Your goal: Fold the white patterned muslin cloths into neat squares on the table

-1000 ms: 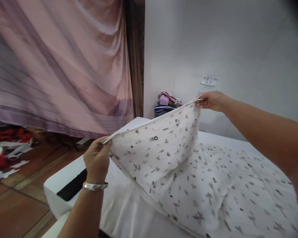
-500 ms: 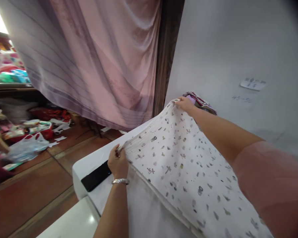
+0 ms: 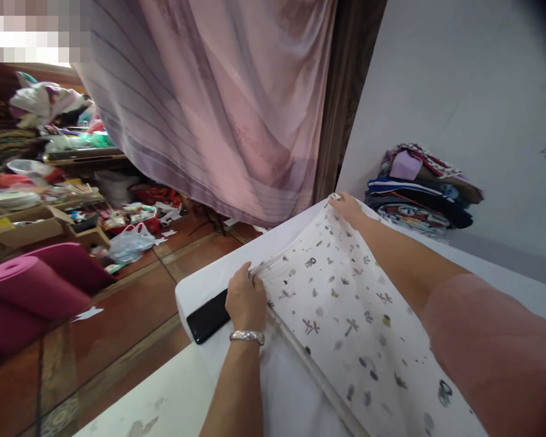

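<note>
Printed cloth held at two corners on a white table

The printed cloth (image 3: pixel 346 309) lies spread on the white table (image 3: pixel 195 291); the left hand (image 3: pixel 246 300) pinches its near corner closed, the right hand (image 3: pixel 348 208) grips the far corner. A black phone (image 3: pixel 207 315) lies just beside the left hand, folded clothes (image 3: pixel 418 188) stacked against the wall.

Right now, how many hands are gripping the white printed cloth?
2. The left hand pinches the near corner of the white patterned cotton cloth beside a flat black rectangular phone; the right hand holds the far corner down on the white table.
</note>
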The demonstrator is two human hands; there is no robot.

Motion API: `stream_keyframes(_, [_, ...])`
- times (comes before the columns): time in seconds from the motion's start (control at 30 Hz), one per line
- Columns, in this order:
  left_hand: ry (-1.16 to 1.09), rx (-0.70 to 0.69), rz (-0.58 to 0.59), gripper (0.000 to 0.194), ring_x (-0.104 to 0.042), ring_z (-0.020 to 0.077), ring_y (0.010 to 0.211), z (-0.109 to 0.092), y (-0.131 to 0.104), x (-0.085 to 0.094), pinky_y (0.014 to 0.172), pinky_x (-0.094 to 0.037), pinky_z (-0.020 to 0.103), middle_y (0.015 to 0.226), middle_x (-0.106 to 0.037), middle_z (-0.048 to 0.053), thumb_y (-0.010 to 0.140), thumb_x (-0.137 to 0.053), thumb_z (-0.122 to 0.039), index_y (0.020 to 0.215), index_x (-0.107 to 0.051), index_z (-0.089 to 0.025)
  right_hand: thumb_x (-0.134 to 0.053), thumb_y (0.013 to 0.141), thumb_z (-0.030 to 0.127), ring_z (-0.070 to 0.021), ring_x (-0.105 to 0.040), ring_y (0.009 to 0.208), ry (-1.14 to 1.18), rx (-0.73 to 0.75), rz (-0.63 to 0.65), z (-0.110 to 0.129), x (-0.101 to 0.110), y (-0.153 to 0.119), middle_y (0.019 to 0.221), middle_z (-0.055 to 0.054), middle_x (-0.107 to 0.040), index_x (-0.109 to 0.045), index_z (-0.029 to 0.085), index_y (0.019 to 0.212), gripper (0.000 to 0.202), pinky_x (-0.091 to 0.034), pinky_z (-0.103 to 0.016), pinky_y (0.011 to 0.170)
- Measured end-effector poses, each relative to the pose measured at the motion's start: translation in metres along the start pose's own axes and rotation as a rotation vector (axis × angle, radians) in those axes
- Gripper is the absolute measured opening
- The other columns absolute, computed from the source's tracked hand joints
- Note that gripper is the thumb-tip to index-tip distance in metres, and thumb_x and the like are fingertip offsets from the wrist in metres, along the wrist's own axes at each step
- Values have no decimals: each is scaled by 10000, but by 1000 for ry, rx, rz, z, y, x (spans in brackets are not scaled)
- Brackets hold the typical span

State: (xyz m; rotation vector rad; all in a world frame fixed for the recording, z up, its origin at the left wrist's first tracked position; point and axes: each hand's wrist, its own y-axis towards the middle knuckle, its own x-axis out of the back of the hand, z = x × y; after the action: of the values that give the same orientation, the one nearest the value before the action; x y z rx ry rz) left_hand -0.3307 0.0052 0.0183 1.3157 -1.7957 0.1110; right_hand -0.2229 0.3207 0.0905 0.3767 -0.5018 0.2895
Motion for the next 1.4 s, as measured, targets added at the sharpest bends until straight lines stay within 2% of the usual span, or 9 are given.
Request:
stream_keyframes(0.13, [108,-13,51,375,-547,276,960,3,2,-2,813,-410,410,1000,-642,120,760,-448,-167,1110,-582,-148,-557,745,441,-217,-483,1141,82,-112,209,-24,-29,-25,1330,-145,-447,-213,182,1397,781,-407,-361,909])
stream_keyframes(0.2, [141,-1,65,377,-547,285,960,5,2,-3,814,-395,429,980,-649,124,757,-451,-171,1110,-583,-150,-542,764,425,-233,-442,1193,6,-111,320,-32,-37,-50,1386,-159,-371,-142,166,1425,815,-364,-368,962])
stream_keyframes(0.4, [170,28,85,390,-546,288,974,6,3,-5,827,-365,444,1001,-650,127,757,-440,-187,1121,-575,-156,-366,860,495,-275,-302,1292,-336,195,539,-40,-22,-170,1395,-102,-373,-430,202,1320,549,-220,-441,1056])
stream_keyframes(0.5, [181,22,98,395,-545,294,973,4,5,-6,817,-360,442,1011,-646,132,755,-434,-196,1122,-574,-159,-288,868,574,-281,-166,1345,-434,274,628,-40,-11,-224,1454,-115,-253,-386,179,1346,628,-104,-507,1072])
stream_keyframes(0.6, [197,10,110,397,-549,301,956,3,7,-6,806,-354,444,1002,-645,141,750,-430,-199,1117,-578,-159,-233,886,575,-255,-61,1366,-496,304,628,-32,-9,-248,1484,-120,-150,-317,156,1381,654,-20,-483,1085])
stream_keyframes(0.77, [177,28,66,417,-549,309,945,3,12,-7,811,-336,452,1006,-636,152,743,-424,-212,1134,-563,-162,-236,898,549,-258,-40,1366,-507,240,587,-10,-7,-271,1487,-124,-130,-319,164,1376,620,-13,-498,1080])
stream_keyframes(0.97, [122,24,39,435,-536,353,944,6,14,-10,781,-326,492,1010,-620,190,723,-419,-205,1133,-550,-145,-305,888,532,-236,-73,1366,-389,194,660,1,43,-364,1488,-82,-149,-269,208,1405,610,-38,-464,1103])
stream_keyframes(1.23, [140,6,62,466,-521,380,995,1,9,-6,765,-313,488,1037,-595,242,729,-417,-218,1160,-538,-88,-392,882,389,-243,-153,1352,-446,143,633,-24,127,-484,1466,-75,-191,-233,199,1418,591,-142,-468,1105])
stream_keyframes(1.4, [153,-23,80,459,-514,368,1010,-2,0,0,781,-305,490,1041,-592,248,750,-419,-224,1170,-520,-69,-343,901,308,-241,-271,1316,-576,89,310,-48,181,-542,1418,-55,-316,-298,251,1394,498,-230,-495,1074])
